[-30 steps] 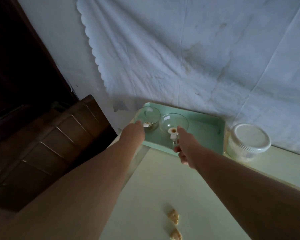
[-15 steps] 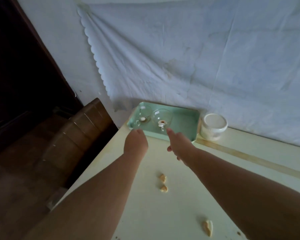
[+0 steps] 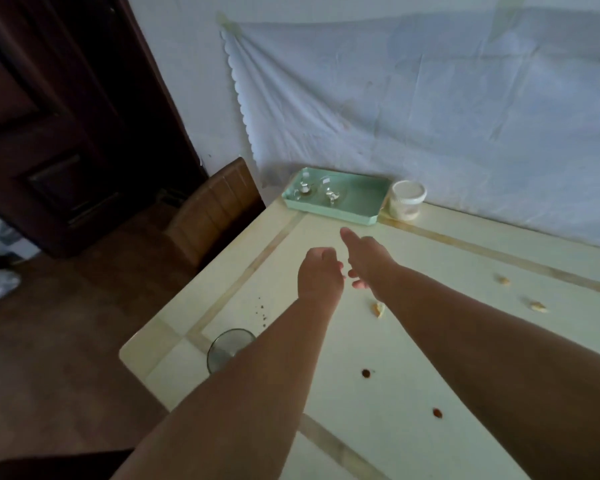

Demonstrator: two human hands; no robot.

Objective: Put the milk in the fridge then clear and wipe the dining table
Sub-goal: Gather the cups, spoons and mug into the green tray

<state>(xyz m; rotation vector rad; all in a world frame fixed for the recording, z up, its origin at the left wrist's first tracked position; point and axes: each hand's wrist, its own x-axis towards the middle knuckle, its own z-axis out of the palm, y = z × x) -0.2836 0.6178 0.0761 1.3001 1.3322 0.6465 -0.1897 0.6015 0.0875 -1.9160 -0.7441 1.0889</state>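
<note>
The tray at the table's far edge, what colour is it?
Mint green tray, seen in the head view.

Pale cream dining table [image 3: 413,358], tan inlay border, soiled.
Mint green rectangular tray [image 3: 357,199] holding two clear glass bowls [image 3: 331,195] at far left corner; crumbs and brown spots scattered mid-surface.

Both hands [image 3: 343,268] hover, seemingly empty, over table [image 3: 413,358].

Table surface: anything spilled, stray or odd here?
Yes. Food scraps lie loose on the table, more near its right edge, plus two dark spots and fine specks. Nothing looks damaged.
</note>
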